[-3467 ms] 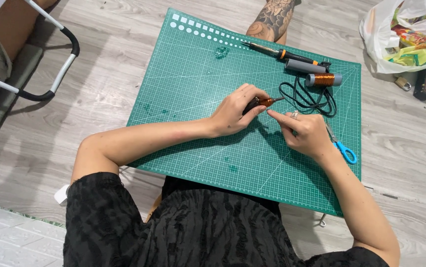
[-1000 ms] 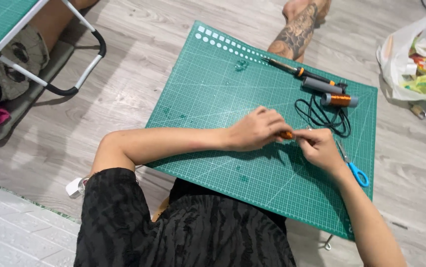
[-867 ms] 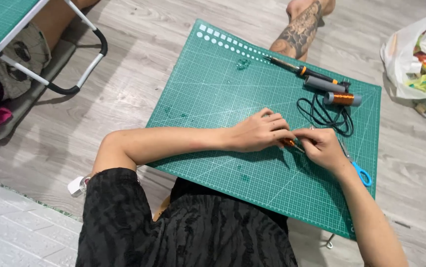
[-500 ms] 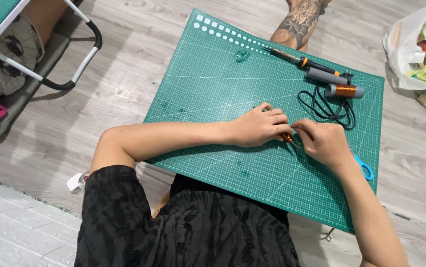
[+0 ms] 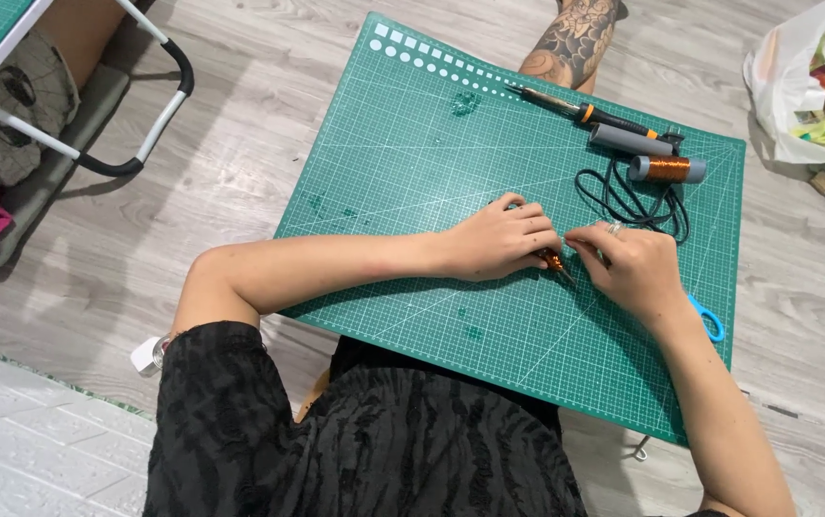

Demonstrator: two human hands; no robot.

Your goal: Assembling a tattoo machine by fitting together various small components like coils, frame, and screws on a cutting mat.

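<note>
Grey wood floor carries a green cutting mat (image 5: 412, 163). Left hand (image 5: 498, 239) and right hand (image 5: 634, 268) meet mid-mat, both grips pinched on a small copper piece (image 5: 556, 260). Copper wire spool (image 5: 666, 169) lies at 1 o'clock, soldering iron (image 5: 585, 111) beyond.

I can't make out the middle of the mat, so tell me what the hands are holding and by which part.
The left hand and right hand pinch a small copper-orange piece between their fingertips, above the green cutting mat. Which part they grip cannot be told.
</note>
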